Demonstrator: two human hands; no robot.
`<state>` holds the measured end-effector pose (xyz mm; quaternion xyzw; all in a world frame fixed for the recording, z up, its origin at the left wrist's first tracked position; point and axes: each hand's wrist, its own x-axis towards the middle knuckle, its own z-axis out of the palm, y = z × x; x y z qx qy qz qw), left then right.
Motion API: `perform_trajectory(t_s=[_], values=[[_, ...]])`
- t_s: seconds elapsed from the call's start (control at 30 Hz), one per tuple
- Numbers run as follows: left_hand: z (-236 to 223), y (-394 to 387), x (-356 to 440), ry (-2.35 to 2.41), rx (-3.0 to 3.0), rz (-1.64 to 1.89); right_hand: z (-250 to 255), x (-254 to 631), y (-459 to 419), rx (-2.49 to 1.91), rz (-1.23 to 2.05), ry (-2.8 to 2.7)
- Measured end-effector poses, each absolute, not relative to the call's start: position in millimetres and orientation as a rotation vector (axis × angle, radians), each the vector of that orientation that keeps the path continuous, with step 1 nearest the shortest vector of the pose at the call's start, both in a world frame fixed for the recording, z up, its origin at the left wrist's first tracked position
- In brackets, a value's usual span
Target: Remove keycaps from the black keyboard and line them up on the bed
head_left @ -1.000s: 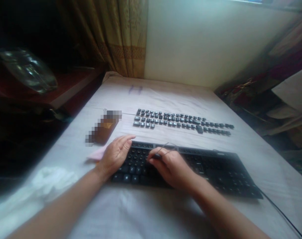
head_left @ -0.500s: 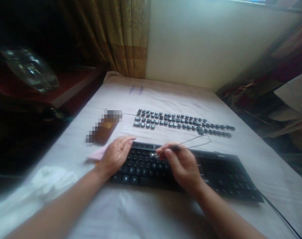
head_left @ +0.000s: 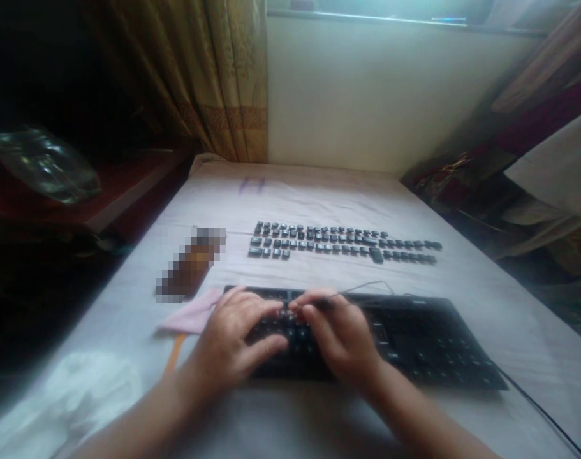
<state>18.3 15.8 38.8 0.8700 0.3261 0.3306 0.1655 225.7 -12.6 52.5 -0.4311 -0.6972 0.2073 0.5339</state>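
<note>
"Where are the arms?"
"Left arm (head_left: 161, 408) and right arm (head_left: 414, 401) reach in from below, bare, slanting inward."
"And the hands?"
"Left hand (head_left: 233, 338): palm down, thumb spread from forefinger. Right hand (head_left: 342, 331): fingers curled, pinching, close beside the left."

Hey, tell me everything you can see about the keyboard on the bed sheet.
The keyboard is long, black and plastic-looking, with pale marks across its right end. It lies face up and flat on the pale sheet, its length running across the view. A thin dark cable trails from its right side. The left hand and right hand cover much of its left half; blur hides exactly where their fingertips touch. Loose keycaps lie beyond it.
</note>
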Motion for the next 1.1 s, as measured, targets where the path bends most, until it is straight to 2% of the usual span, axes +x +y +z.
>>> perform_trajectory(t_s=[0.5,0.87,1.1], values=[[44,11,27,1.143,1.986,0.821,56,222,-17,-1.03,0.592,-1.657],[49,10,31,1.116,1.822,0.685,59,222,-17,-0.925,0.435,-1.758],[51,9,32,1.076,1.529,0.733,70,232,-15,-0.983,0.338,-1.725]])
